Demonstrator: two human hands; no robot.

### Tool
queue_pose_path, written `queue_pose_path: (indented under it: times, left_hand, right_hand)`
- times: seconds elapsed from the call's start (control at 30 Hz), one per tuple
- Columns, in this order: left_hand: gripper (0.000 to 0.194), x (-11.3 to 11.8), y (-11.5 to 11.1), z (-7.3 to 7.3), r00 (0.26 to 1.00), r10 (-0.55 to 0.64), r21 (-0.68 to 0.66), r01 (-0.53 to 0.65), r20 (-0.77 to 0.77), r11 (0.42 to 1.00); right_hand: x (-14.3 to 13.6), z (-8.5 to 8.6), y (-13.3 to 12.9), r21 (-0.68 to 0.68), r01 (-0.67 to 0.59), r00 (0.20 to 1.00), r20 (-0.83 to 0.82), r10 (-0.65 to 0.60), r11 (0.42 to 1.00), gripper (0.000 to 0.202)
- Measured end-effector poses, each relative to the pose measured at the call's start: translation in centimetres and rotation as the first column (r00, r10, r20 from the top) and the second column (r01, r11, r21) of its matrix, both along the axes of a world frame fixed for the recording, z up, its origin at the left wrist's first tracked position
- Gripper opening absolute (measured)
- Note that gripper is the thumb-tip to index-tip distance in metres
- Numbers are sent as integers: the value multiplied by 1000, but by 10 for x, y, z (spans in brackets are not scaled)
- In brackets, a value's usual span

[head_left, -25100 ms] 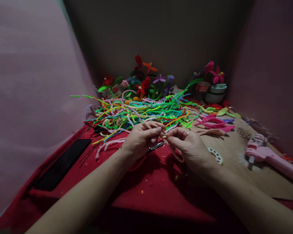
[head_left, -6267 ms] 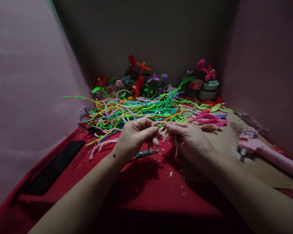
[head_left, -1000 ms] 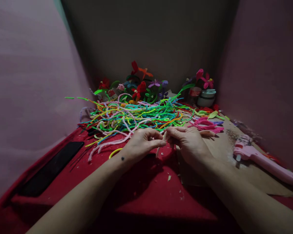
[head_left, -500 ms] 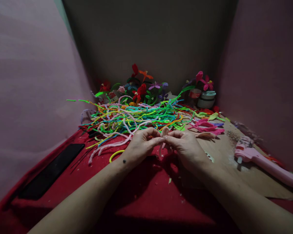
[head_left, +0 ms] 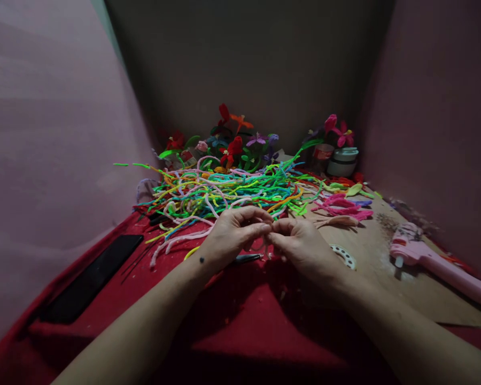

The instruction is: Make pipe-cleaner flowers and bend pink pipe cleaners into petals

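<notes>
My left hand (head_left: 240,230) and my right hand (head_left: 299,240) meet above the red cloth, fingertips pinched together. Between them is a peach pipe cleaner (head_left: 265,248); most of it is hidden by the fingers, with a thin end hanging below. Just behind the hands lies a tangled heap of coloured pipe cleaners (head_left: 232,187). Under my left wrist, the dark tip of a tool (head_left: 247,258) shows. A white disc with holes (head_left: 344,256) is beside my right wrist. Peach pipe-cleaner pieces (head_left: 339,221) and bright pink ones (head_left: 340,206) lie beyond it.
A pink glue gun (head_left: 414,251) rests on the brown board (head_left: 372,289) at right. On the left lies a black phone (head_left: 92,278). Pipe-cleaner flowers (head_left: 234,147) and a lidded jar (head_left: 343,161) stand along the back. Pale walls rise on both sides.
The rounded peach loop that stood above my fingertips is now hidden behind them. My hands stay pinched together. The dark tool tip and more of the white disc have come into sight.
</notes>
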State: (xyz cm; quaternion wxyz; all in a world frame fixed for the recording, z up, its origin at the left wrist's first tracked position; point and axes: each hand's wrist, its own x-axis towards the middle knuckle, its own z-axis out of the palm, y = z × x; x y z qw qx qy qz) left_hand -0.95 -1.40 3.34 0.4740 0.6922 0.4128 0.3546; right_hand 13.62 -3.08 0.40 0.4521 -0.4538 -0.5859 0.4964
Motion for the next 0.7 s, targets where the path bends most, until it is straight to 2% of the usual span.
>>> queue_pose_path:
  times: [0.1, 0.3, 0.37, 0.47, 0.53, 0.7]
  left_hand:
    - [11, -1, 0, 0, 999, 12, 43, -10, -34, 999]
    - [14, -1, 4, -1, 998, 65, 96, -62, -26, 993]
    - [16, -1, 4, -3, 995, 90, 185, -79, -53, 980]
    - [15, -2, 3, -5, 978, 157, 368, -96, -141, 925]
    - [14, -3, 3, -5, 969, 171, 428, -80, -178, 900]
    - [14, -6, 5, -2, 979, 64, 311, -2, -192, 950]
  right_hand:
    - [-1, 1, -1, -28, -37, 999, -41, 36, 999, 15]
    - [-3, 2, -5, -140, -176, 978, -135, 157, 974, 24]
    - [-4, 2, -6, -142, -179, 976, -151, 157, 974, 25]
    - [-4, 2, -7, -117, -181, 972, -173, 159, 976, 27]
    - [-3, 3, -7, -122, -187, 970, -179, 164, 975, 26]
    - [-3, 6, -9, -140, -187, 974, -155, 165, 972, 25]
